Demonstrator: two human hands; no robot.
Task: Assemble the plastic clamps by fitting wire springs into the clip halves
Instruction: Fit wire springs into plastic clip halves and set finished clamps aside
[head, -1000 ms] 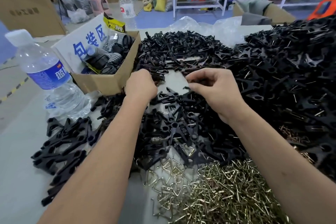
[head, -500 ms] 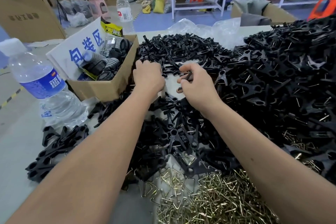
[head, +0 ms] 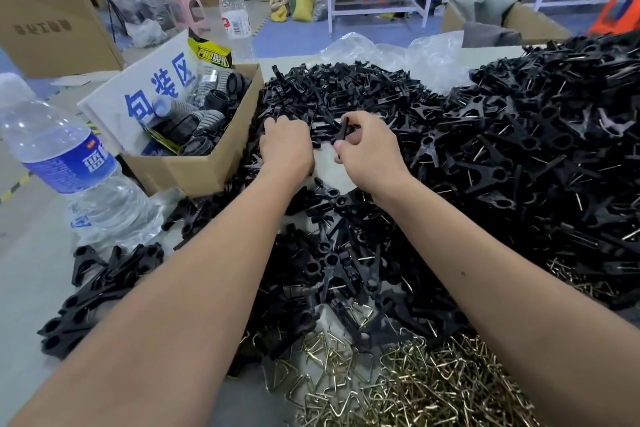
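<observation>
warehouse bench, grey table [head: 24, 274] buried in parts. black clip halves [head: 349, 94] heaped at the far centre, flat forked pieces with a round eye; bigger mound of black clamps [head: 540, 156] right. brass-coloured wire springs [head: 426, 388], bent triangles, piled near centre. right hand [head: 369, 152] pinches one clip half [head: 343, 130] upright between thumb and fingers. left hand [head: 285, 146] knuckles up on the heap, fingers curled into it, can't tell what it grips. cardboard box [head: 194, 163] and water bottle [head: 65, 163] left.
</observation>
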